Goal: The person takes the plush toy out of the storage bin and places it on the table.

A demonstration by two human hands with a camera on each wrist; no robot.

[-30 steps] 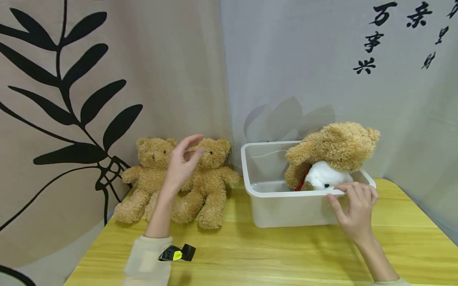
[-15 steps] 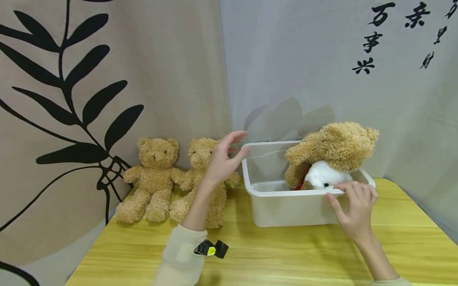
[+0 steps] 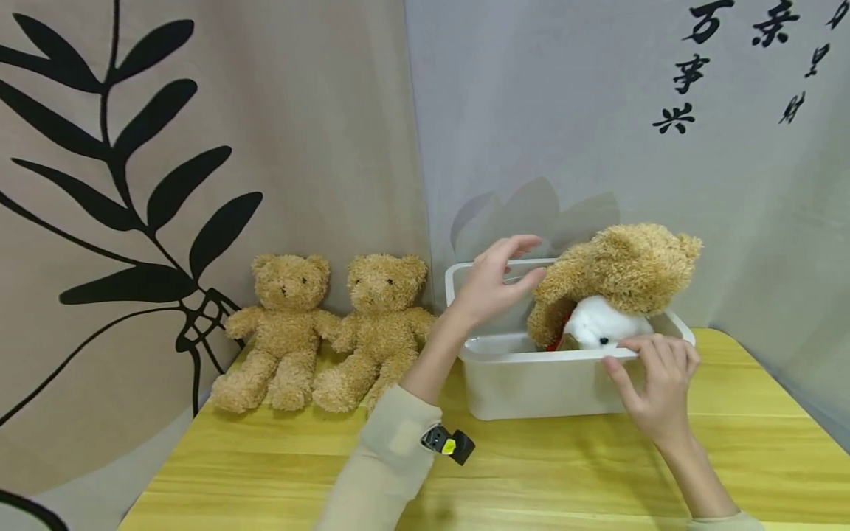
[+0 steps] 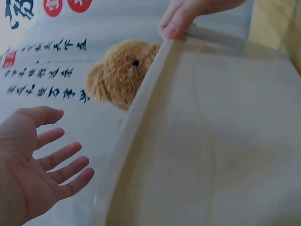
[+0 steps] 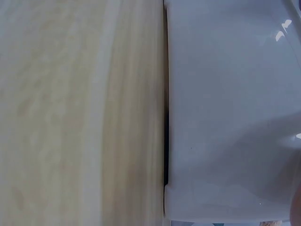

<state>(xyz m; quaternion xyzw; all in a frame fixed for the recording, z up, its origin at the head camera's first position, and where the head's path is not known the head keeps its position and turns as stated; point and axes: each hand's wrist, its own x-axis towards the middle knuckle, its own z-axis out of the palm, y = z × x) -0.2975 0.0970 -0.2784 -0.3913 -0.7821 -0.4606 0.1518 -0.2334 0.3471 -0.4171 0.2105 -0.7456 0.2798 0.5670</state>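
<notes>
A white plastic bin (image 3: 531,387) stands on the table, holding a brown teddy bear (image 3: 640,269) tipped sideways over a white plush toy (image 3: 600,324). Some red shows beside the white toy; the rest of it is hidden by the bin wall. My left hand (image 3: 494,284) hovers over the bin's left part, holding nothing, its fingers spread in the left wrist view. Its fingertips come near the brown bear. My right hand (image 3: 660,383) grips the bin's front rim near the right corner, fingers over the edge and thumb outside.
Two more brown teddy bears sit left of the bin, one at far left (image 3: 285,332) and one beside it (image 3: 385,324). A curtain (image 3: 332,110) with printed leaves and characters hangs behind the wooden table (image 3: 279,464).
My left hand has moved right, from in front of the two sitting bears to above the bin. My right hand has stayed on the rim.
</notes>
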